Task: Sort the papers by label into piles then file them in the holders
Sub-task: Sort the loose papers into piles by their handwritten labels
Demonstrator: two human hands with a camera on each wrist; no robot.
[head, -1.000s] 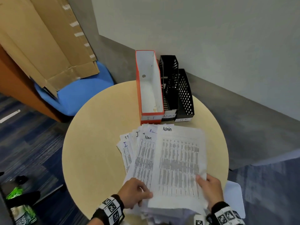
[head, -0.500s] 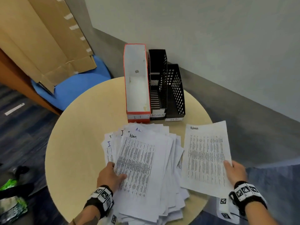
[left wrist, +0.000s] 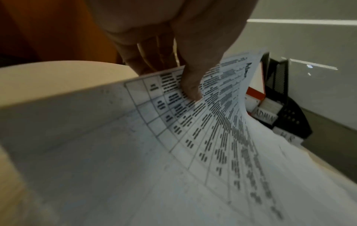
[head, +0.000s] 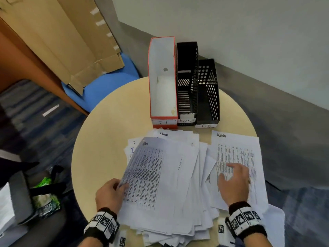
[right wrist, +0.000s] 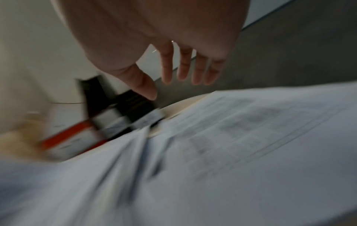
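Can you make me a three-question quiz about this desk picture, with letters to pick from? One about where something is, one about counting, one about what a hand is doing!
1. Where is the orange holder?
A. left of the black holders
B. between them
C. on the floor

2. How many holders stand on the round table?
A. two
B. three
C. five

3. What is the left hand doing?
A. resting flat
B. pinching a sheet
C. holding a pen

Answers:
1 A: it stands left of the ADMIN holder and the HR holder.
2 B: one orange and two black.
3 B: the thumb and fingers grip the sheet's lifted edge.
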